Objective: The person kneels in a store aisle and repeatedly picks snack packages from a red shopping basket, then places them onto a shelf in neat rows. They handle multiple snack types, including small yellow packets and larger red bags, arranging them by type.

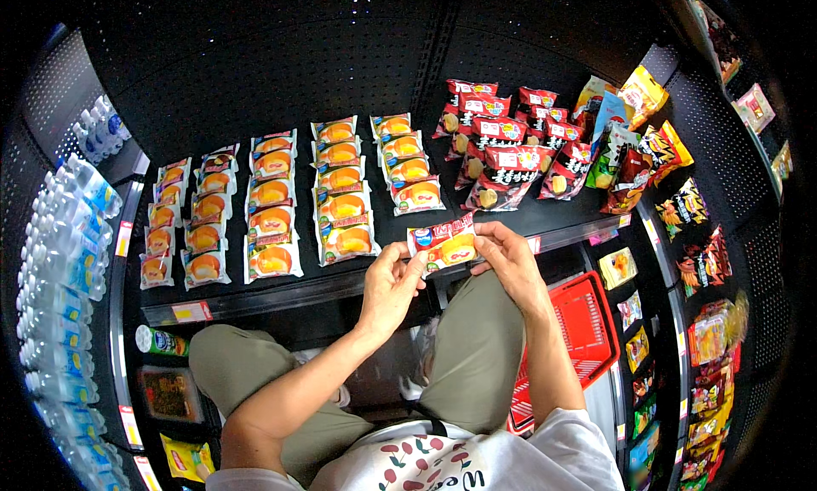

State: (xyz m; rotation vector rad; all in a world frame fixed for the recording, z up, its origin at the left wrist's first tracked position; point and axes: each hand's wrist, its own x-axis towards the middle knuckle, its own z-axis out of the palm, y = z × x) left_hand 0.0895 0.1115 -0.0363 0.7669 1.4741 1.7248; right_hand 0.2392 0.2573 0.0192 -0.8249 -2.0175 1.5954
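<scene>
Between my two hands is a small packaged filled bun [452, 250] in a red and white wrapper, its printed front facing up. My left hand [394, 285] pinches its left end, and my right hand [507, 255] grips its right end. Beyond them, a black shelf [376, 245] carries rows of similar wrapped buns [344, 237], laid front to back and overlapping. Dark red snack bags [504, 177] stand in clusters to the right of these rows. My knees are bent below the shelf's front edge.
A red plastic shopping basket [584, 328] is beside my right leg. Water bottles [70, 287] crowd the left shelf. Mixed snack bags [629, 165] lean at the shelf's right end. Further packets [705, 338] line the right side. A green canister [161, 340] lies low at the left.
</scene>
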